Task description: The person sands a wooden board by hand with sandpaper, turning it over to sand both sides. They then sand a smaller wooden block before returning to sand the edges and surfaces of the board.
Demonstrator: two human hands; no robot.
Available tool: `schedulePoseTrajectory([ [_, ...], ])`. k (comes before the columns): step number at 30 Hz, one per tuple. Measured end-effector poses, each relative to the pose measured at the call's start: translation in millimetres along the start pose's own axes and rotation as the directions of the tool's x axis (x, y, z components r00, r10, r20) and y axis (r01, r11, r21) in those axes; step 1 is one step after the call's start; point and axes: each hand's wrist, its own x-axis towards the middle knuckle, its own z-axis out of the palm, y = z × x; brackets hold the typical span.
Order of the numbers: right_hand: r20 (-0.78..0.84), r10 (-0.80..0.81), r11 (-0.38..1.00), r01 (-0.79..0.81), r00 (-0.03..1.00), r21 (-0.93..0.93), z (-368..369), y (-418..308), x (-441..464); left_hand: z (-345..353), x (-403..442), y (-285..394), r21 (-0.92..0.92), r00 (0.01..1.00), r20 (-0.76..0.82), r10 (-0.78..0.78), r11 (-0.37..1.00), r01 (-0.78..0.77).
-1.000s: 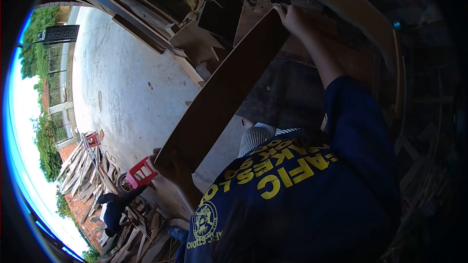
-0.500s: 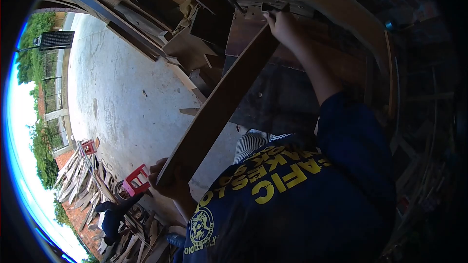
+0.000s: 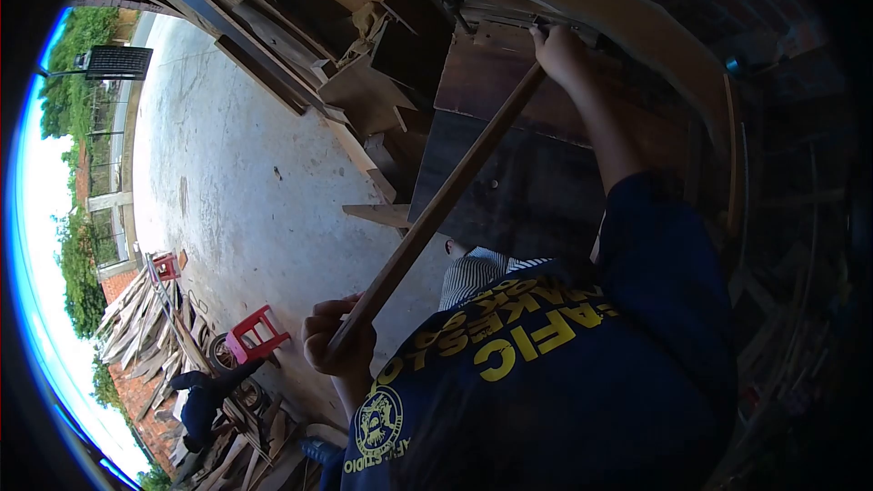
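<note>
A long, narrow wooden board (image 3: 455, 186) slants across the middle of the view, its thin edge turned up toward me. My left hand (image 3: 338, 338) is closed around its lower end, close to my shirt. At the far end, my right hand (image 3: 559, 53) is closed on the board, above the workbench; its fingertips are partly hidden. Beneath the board lies a dark panel (image 3: 505, 182) on the bench, and a reddish-brown wooden surface (image 3: 486, 77) sits beyond it.
Wooden planks and offcuts (image 3: 364, 95) lean at the upper left of the bench. A curved wooden sheet (image 3: 627, 14) stands behind my right hand. On the concrete floor (image 3: 232, 173) are a red plastic stool (image 3: 259, 335) and a heap of scrap wood (image 3: 145, 327).
The board has turned about its length, from showing its broad face to showing its narrow edge. Both hands still hold it, and the left hand's grip has turned with it.
</note>
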Motion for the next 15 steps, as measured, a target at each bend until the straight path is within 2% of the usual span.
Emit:
schedulePoseTrajectory([
  [2, 0.001, 0.019, 0.997, -0.019, 1.0, -0.076, -8.5, 8.9, 15.3, 3.1, 0.9, 5.7, -0.011, 0.998, 0.037, 0.043, 0.999, -0.043],
  [4, 0.282, 0.027, 0.999, -0.021, 0.959, -0.025, -44.0, -21.2, -5.5, 4.1, 8.0, 9.4, 0.021, 0.995, 0.068, 0.069, 0.997, -0.07],
  [5, 0.292, -0.031, 0.999, 0.033, 0.956, 0.0, -47.2, -36.7, -30.5, 4.4, 9.2, 9.0, 0.054, 0.99, 0.111, 0.093, 0.994, -0.099],
  [6, 0.382, -0.087, 0.996, 0.074, 0.92, 0.049, -59.7, -59.7, -62.1, 4.0, 8.8, 6.9, 0.049, 0.991, 0.103, 0.088, 0.994, -0.093],
  [7, 0.452, -0.115, 0.991, 0.074, 0.885, 0.108, -77.9, -85.7, -99.8, 2.5, 8.5, 4.3, -0.025, 0.985, 0.104, 0.137, 0.99, -0.135],
  [8, 0.156, -0.345, 0.938, 0.342, 0.925, 0.05, -57.3, -81.5, -138.6, 2.2, 7.6, 2.7, -0.098, 0.977, 0.101, 0.186, 0.98, -0.176],
  [9, 0.309, -0.359, 0.932, 0.358, 0.881, 0.062, -73.5, -96.9, -161.4, 1.8, 9.0, 6.0, -0.097, 0.979, 0.098, 0.178, 0.981, -0.168],
  [11, 0.185, -0.314, 0.949, 0.309, 0.931, 0.056, -66.3, -82.7, -168.6, -2.5, 16.1, 20.1, 0.003, 0.967, 0.243, 0.074, 0.997, -0.077],
  [13, 0.235, -0.078, 0.989, 0.046, 0.969, 0.139, -53.9, -42.3, -122.6, -3.4, 17.9, 21.3, 0.028, 0.967, 0.25, 0.042, 0.998, -0.051],
  [15, 0.468, 0.251, 0.955, -0.138, 0.848, -0.262, -40.8, 0.1, -68.4, -11.0, 21.7, 13.7, -0.089, 0.877, 0.46, 0.137, 0.99, -0.108],
])
